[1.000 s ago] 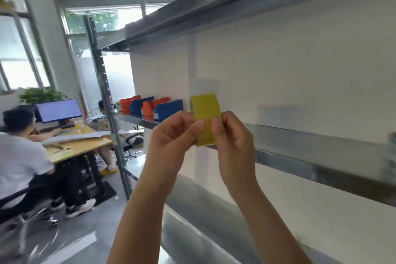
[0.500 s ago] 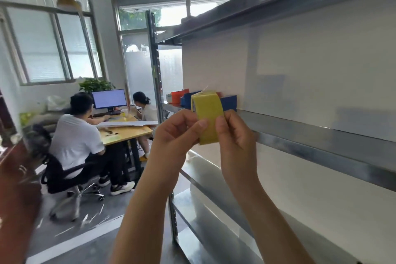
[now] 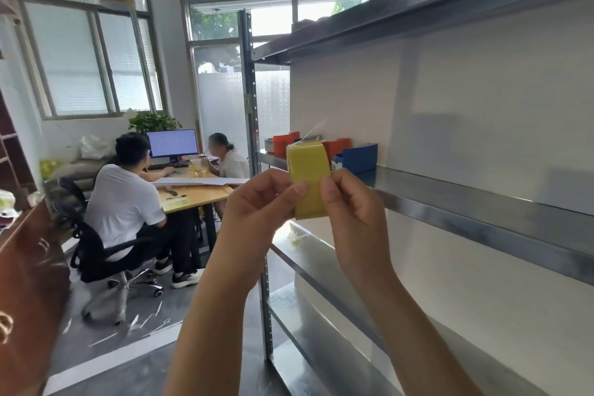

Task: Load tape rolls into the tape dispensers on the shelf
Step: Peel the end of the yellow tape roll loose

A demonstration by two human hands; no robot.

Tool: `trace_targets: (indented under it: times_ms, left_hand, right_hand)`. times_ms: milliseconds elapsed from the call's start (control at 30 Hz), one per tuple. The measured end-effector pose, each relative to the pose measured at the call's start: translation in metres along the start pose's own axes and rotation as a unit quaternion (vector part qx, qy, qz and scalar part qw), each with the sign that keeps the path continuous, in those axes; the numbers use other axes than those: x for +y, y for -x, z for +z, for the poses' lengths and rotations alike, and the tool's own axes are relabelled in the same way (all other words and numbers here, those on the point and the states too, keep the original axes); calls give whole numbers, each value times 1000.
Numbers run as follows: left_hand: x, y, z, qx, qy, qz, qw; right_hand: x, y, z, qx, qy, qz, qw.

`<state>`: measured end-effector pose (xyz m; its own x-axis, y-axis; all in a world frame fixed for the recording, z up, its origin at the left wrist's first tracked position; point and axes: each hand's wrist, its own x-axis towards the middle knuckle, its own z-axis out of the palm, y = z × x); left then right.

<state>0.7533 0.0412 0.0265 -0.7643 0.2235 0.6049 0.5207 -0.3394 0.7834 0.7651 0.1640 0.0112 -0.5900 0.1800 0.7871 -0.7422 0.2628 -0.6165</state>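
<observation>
I hold one yellow tape roll (image 3: 309, 180) up in front of me at chest height, edge-on to my eyes, with the shelf (image 3: 482, 202) just beyond it. My left hand (image 3: 257, 202) pinches the roll's left side, thumb pressed on its face; my right hand (image 3: 350, 206) pinches the right side. Both grips are clenched on the roll, neither released. A thin clear strip sticks up from the top of the roll, so I judge that I am picking at the loose end or a wrapper, getting the roll ready and not yet loading it.

The dispensers (image 3: 356, 157) stand well away from my hands, at the far left end of the same shelf, bunched together. I count about four: two orange and two blue, though they overlap and my roll hides part of the row, so there may be one more. I cannot tell from here whether any of them already carries tape.

As for progress, I would put it early in this roll's cycle: roll in hand, nothing seated. Still to do, by my reckoning: free the tape end, carry the roll along to the dispensers, and fit it into one.

I see only this single roll; no spare rolls show on the shelf boards near me. Two people sit at a surface (image 3: 193, 199) off to the left, apart from my work.
</observation>
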Motion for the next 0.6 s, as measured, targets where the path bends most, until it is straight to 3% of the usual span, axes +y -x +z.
trace_targets:
  times_ms: [400, 600]
  left_hand:
    - [-57, -59, -62, 4, -15, 17, 1000]
    - [-94, -136, -114, -19, -43, 7, 999]
  right_hand:
    - [76, -37, 51, -18, -23, 0, 1000]
    - [136, -94, 97, 11, -28, -9, 1000]
